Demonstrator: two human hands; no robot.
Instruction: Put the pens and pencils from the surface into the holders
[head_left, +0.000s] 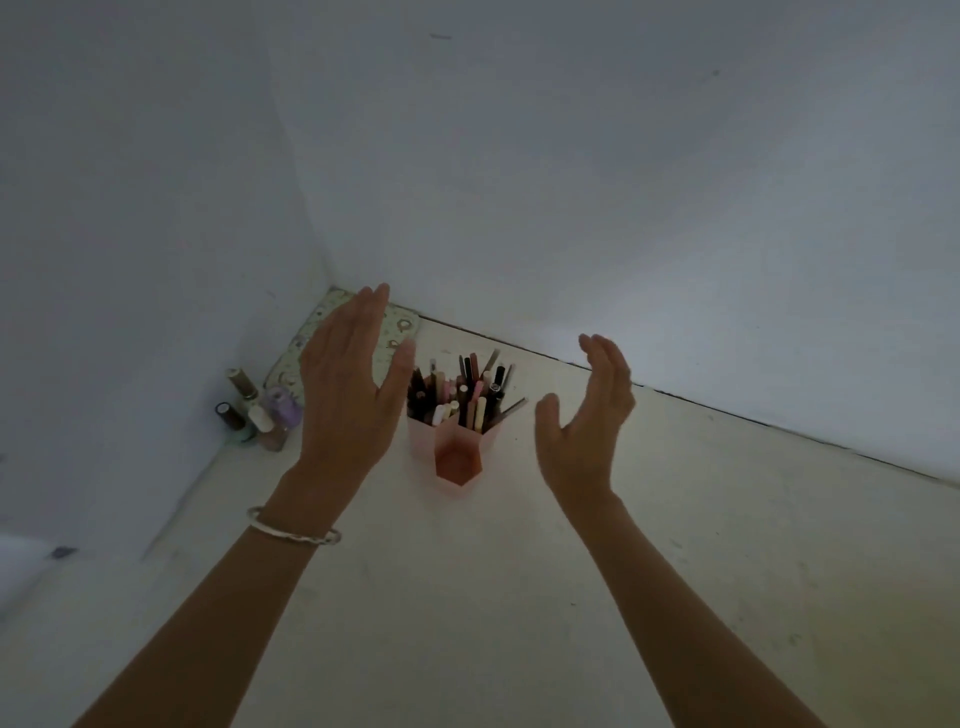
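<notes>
A cluster of pink hexagonal holders (451, 457) stands on the pale surface near the back wall. The rear cells are packed with several pens and pencils (462, 392) standing upright; the front, darker cell looks empty. My left hand (353, 389) hovers just left of the holders, palm facing right, fingers stretched out and holding nothing. My right hand (589, 431) hovers to the right of the holders, palm facing left, fingers apart and empty. Neither hand touches the holders. A silver bangle sits on my left wrist.
Several small nail-polish bottles (257, 413) stand in the left corner by the wall. A patterned flat case (311, 338) lies behind my left hand in the corner. White walls close in on the left and back. The pale surface (727, 545) stretches right and toward me.
</notes>
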